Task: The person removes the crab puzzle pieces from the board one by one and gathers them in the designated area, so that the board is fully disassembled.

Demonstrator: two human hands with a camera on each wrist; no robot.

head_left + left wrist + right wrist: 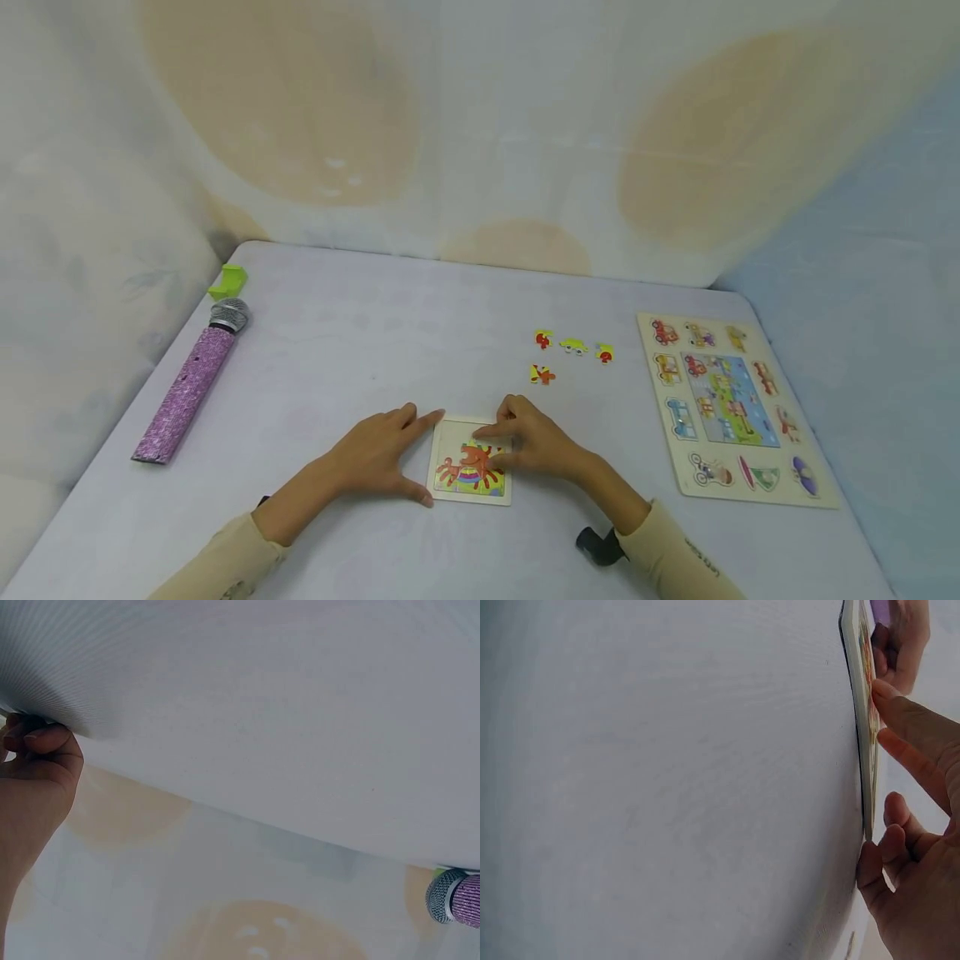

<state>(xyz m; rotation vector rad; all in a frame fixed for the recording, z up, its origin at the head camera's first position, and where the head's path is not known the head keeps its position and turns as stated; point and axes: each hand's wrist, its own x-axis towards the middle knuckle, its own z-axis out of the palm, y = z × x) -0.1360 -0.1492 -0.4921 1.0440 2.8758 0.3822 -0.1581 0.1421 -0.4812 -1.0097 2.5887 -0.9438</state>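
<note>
A small square puzzle board (pixel 470 499) lies flat on the table, with a red crab picture (pixel 457 475) in its frame. My left hand (pixel 371 454) is at its left side, index finger and thumb spread straight toward the two left corners. Over the board's right part, my right hand (pixel 543 442) touches the picture with index finger and thumb, which stand apart. In the right wrist view the board (pixel 857 697) appears edge-on, the other right fingers beside its edge. The left wrist view shows the left hand (pixel 45 772) only partly.
Several loose puzzle pieces (pixel 542 375) lie beyond the right hand. A larger wooden vehicle puzzle (pixel 686 475) is at the right edge. On the left lie a microphone (pixel 187 392) with a glittery pink handle and a green block (pixel 234 279). A black object (pixel 597 547) is near the right wrist.
</note>
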